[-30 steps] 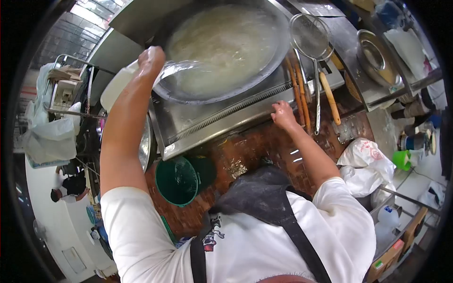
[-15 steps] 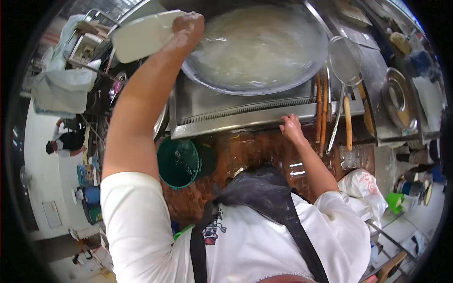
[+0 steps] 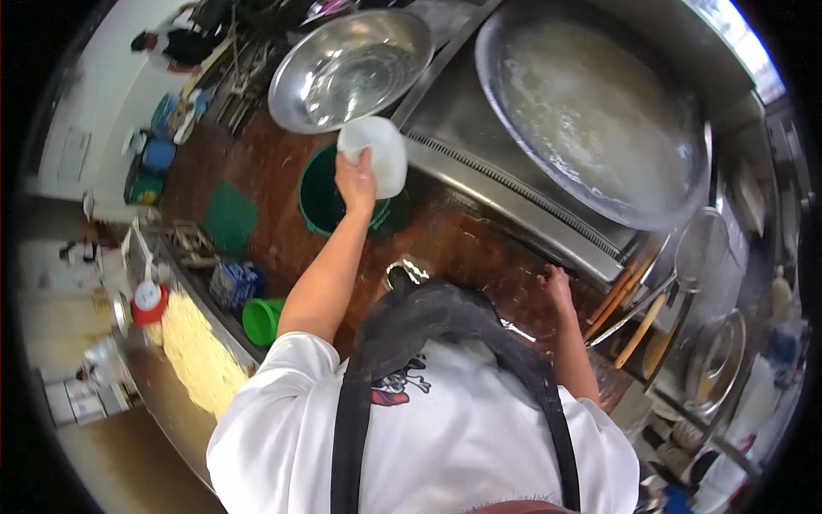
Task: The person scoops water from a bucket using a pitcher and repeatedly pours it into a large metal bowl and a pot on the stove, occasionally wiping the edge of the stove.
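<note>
My left hand [image 3: 356, 182] grips a white plastic tub [image 3: 383, 154] by its side, above the dark green bucket [image 3: 318, 201] on the floor. Beyond the tub lies a wide, shiny metal basin [image 3: 351, 73]. My right hand [image 3: 555, 285] is loosely open near the front edge of the steel stove [image 3: 514, 194], holding nothing. On that stove sits a very large round pan [image 3: 591, 120] of cloudy, steaming liquid.
Wooden-handled tools and a round mesh skimmer [image 3: 700, 248] rest at the stove's right end. A bright green container [image 3: 262, 322] stands left, beside a counter bearing pale yellow dough-like stuff [image 3: 197, 351]. Another person [image 3: 184, 47] is at the far upper left.
My left hand has brought the white tub from beside the pan down over the green bucket. The view has turned left, showing the metal basin and counter. My right hand stays near the stove edge.
</note>
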Available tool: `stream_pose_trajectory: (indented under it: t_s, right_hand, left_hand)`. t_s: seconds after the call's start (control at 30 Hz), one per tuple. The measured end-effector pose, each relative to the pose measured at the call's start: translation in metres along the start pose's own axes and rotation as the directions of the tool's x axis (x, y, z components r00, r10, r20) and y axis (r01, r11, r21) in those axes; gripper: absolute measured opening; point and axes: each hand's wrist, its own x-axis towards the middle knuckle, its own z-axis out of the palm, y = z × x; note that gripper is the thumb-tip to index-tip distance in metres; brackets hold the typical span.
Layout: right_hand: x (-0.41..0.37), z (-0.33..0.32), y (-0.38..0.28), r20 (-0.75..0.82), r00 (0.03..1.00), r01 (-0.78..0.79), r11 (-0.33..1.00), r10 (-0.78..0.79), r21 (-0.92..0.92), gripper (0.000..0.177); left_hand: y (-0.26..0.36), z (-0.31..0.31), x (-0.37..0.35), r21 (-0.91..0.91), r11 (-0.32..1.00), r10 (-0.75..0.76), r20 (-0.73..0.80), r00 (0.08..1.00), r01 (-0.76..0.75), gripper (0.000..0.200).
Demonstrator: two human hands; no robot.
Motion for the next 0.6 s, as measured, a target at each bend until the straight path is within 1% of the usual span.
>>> stream_pose_trajectory:
  t_s: [0.07, 0.13, 0.17, 0.23, 0.27, 0.3, 0.33, 0.37, 0.4, 0.43, 0.47, 0.53, 0.57, 0.6]
  right_hand:
    - [0.003, -0.006, -0.013, 0.08, 0.995, 0.065, 0.998, -0.064, -0.001, 0.039]
    - [0.008, -0.015, -0.036, 0.157, 0.979, 0.133, 0.991, -0.129, -0.015, 0.038]
    - [0.01, -0.019, -0.05, 0.171, 0.971, 0.17, 0.985, -0.166, -0.011, 0.038]
    - [0.019, -0.025, -0.078, 0.19, 0.952, 0.246, 0.969, -0.241, -0.002, 0.038]
    - [0.024, -0.025, -0.091, 0.176, 0.949, 0.269, 0.963, -0.263, -0.013, 0.038]
    - [0.027, -0.023, -0.103, 0.163, 0.945, 0.291, 0.957, -0.283, -0.024, 0.038]
    - [0.029, -0.02, -0.115, 0.149, 0.941, 0.312, 0.95, -0.304, -0.034, 0.037]
    - [0.03, -0.017, -0.127, 0.166, 0.939, 0.309, 0.951, -0.301, -0.026, 0.038]
    - [0.031, -0.013, -0.139, 0.182, 0.937, 0.307, 0.951, -0.299, -0.018, 0.038]
    - [0.032, -0.009, -0.151, 0.196, 0.934, 0.305, 0.952, -0.298, -0.008, 0.038]
    - [0.032, -0.002, -0.162, 0.212, 0.936, 0.293, 0.956, -0.282, -0.022, 0.038]
    - [0.027, 0.021, -0.182, 0.245, 0.937, 0.267, 0.963, -0.248, -0.045, 0.038]
    - [0.024, 0.034, -0.191, 0.274, 0.935, 0.237, 0.972, -0.224, -0.013, 0.037]
    - [0.021, 0.048, -0.197, 0.303, 0.932, 0.203, 0.979, -0.198, 0.015, 0.037]
  left_hand:
    - [-0.064, -0.032, -0.006, -0.055, 0.992, -0.117, -0.108, 0.987, 0.112, 0.04]
    - [-0.109, -0.056, -0.004, 0.089, 0.941, -0.297, -0.252, 0.921, 0.327, 0.04]
    - [-0.127, -0.063, -0.003, 0.129, 0.922, -0.311, -0.318, 0.896, 0.366, 0.039]
    - [-0.162, -0.073, 0.013, 0.16, 0.922, -0.306, -0.256, 0.917, 0.352, 0.04]
    - [-0.178, -0.079, 0.016, 0.173, 0.923, -0.303, -0.224, 0.926, 0.344, 0.041]
    - [-0.16, -0.092, 0.02, 0.128, 0.935, -0.318, -0.114, 0.941, 0.331, 0.044]
    - [-0.18, -0.098, 0.033, 0.135, 0.925, -0.358, 0.0, 0.934, 0.355, 0.055]
    - [-0.2, -0.098, 0.034, 0.134, 0.905, -0.412, 0.036, 0.91, 0.405, 0.061]
    - [-0.196, -0.104, 0.036, 0.133, 0.882, -0.464, 0.072, 0.883, 0.453, 0.067]
    - [-0.208, -0.11, 0.039, 0.117, 0.886, -0.459, 0.08, 0.885, 0.449, 0.075]
    - [-0.214, -0.116, 0.036, 0.171, 0.878, -0.458, 0.033, 0.889, 0.446, 0.073]
    - [-0.243, -0.132, 0.021, 0.085, 0.891, -0.452, 0.091, 0.887, 0.445, 0.07]
    - [-0.262, -0.138, 0.006, 0.068, 0.896, -0.443, 0.133, 0.887, 0.438, 0.069]
    - [-0.257, -0.153, -0.009, -0.063, 0.823, -0.533, 0.255, 0.807, 0.564, 0.068]
